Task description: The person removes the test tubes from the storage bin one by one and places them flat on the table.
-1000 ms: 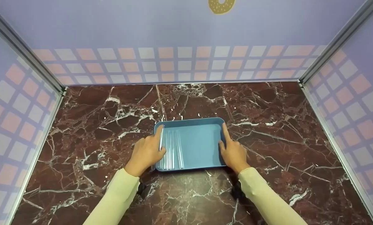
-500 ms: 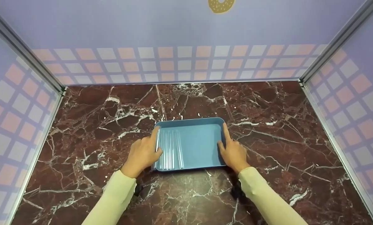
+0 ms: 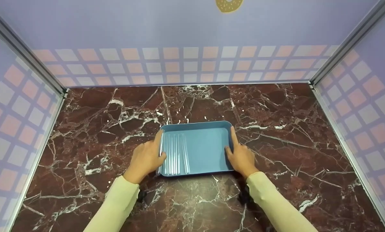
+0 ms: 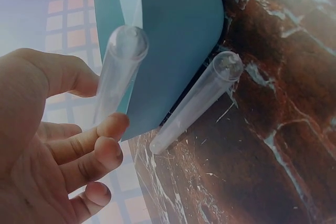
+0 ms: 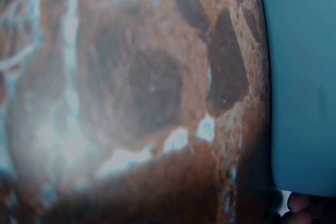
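A blue rectangular tray [image 3: 208, 149] lies on the marbled surface, with several clear test tubes [image 3: 176, 154] side by side in its left part. My left hand [image 3: 145, 158] is at the tray's left rim, holding one clear test tube [image 4: 118, 61] between thumb and fingers. Another clear tube [image 4: 199, 98] lies outside the tray along its edge, seen in the left wrist view. My right hand [image 3: 243, 158] grips the right rim, thumb on the inner side and index finger stretched along the edge. In the right wrist view the tray's wall [image 5: 304, 87] fills the right side.
The dark red marbled tabletop [image 3: 92, 138] spreads around the tray. Purple panels with pink and white checks [image 3: 192, 64] enclose it at the back, left and right, joined by grey metal corner posts [image 3: 34, 54].
My left hand has shifted slightly left, and the tube in it has moved left with it onto the tray's left rim. My right hand and the tray have stayed in place.
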`<state>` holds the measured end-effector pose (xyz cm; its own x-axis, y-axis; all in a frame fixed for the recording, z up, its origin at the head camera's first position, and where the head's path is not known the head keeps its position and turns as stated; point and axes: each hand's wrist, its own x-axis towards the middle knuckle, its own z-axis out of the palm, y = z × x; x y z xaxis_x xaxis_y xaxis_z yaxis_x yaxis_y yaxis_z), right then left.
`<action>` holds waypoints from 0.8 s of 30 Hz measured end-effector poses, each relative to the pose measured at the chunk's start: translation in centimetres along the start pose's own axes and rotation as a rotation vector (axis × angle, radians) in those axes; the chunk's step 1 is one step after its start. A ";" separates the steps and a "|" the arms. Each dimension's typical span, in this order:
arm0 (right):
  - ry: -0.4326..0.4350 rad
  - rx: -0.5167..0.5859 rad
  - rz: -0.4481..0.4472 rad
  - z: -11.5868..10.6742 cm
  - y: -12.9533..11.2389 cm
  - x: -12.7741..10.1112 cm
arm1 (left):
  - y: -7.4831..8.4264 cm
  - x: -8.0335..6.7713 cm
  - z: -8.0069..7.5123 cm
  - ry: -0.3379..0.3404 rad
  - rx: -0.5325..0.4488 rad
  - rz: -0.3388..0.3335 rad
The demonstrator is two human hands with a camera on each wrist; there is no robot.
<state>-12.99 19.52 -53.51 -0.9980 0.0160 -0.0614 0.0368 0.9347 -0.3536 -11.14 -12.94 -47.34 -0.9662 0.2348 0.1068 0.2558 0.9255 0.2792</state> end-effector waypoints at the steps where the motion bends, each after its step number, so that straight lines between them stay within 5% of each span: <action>1: 0.003 0.000 0.001 0.0 0.0 0.0 | 0.0 0.0 0.0 -0.003 -0.001 -0.004; 24: 0.022 0.046 0.013 0.2 0.1 0.1 | -0.6 0.0 0.3 -0.012 -0.004 -0.014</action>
<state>-13.12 19.57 -53.74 -0.9983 0.0365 -0.0458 0.0517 0.9171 -0.3953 -11.27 -13.42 -47.85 -0.9700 0.2250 0.0917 0.2420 0.9275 0.2849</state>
